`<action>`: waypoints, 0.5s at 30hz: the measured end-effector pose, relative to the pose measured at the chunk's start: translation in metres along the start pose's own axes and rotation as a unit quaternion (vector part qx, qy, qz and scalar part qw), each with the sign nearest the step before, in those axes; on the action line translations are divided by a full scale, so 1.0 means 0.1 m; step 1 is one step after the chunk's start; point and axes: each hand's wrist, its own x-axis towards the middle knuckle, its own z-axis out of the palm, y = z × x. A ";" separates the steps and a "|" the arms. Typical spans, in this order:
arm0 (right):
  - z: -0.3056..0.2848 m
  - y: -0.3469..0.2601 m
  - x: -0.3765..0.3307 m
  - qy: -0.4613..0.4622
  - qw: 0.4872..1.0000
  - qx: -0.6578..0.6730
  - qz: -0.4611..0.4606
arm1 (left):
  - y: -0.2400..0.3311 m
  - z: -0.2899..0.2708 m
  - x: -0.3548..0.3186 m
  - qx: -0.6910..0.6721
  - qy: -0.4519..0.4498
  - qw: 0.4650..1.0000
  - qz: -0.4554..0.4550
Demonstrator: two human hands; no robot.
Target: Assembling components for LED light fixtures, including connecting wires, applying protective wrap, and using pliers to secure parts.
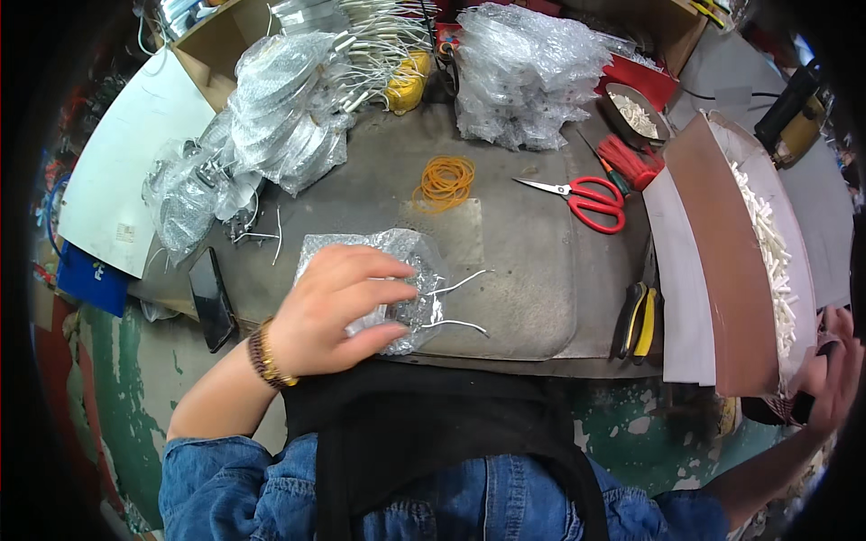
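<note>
My left hand [347, 302], with a beaded bracelet at the wrist, is over a clear bubble-wrap packet [415, 248] at the table's near edge. Its fingers are curved and apart, and it covers part of the packet. Two white wires [462, 323] stick out of the packet to the right. At the far right, my right hand [834, 374] is beside the near end of a long cardboard box [735, 279]. Its fingers look stretched out, partly lost in the dark rim of the picture. Small white tubes [767, 252] fill the box. A dark object [776, 412] shows below the box's end, next to that hand.
Orange rubber bands [446, 183], red-handled scissors [591, 202] and yellow-black pliers [636, 320] lie on the grey table [523, 288]. Bubble-wrapped bundles [528, 77] stand at the back, near a bowl of white pieces [634, 113]. A phone [211, 302] lies at the left edge.
</note>
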 end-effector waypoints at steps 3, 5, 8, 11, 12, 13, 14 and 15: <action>0.19 -0.35 0.25 -0.244 0.956 0.028 0.159 | -0.13 0.24 0.07 0.027 -0.029 0.999 0.000; 0.45 -0.33 0.50 -0.441 0.889 -0.007 0.121 | -0.21 0.33 -0.01 0.016 -0.036 0.999 -0.012; 0.77 -0.33 0.51 -0.496 0.859 0.017 0.123 | -0.31 0.37 -0.15 0.002 -0.030 0.999 -0.028; 0.82 -0.45 0.55 -0.499 0.840 0.044 0.207 | -0.39 0.30 -0.26 -0.004 -0.033 0.999 -0.043; 0.83 -0.52 0.55 -0.504 0.839 0.040 0.203 | -0.41 0.28 -0.29 -0.016 0.007 0.999 -0.043; 0.81 -0.58 0.52 -0.487 0.846 0.029 0.215 | -0.41 0.26 -0.30 -0.028 0.045 0.998 -0.041; 0.83 -0.62 0.50 -0.470 0.852 0.017 0.229 | -0.39 0.23 -0.30 -0.033 0.045 0.998 -0.042; 0.86 -0.61 0.51 -0.473 0.850 0.014 0.230 | -0.31 0.20 -0.28 0.010 0.049 0.999 -0.016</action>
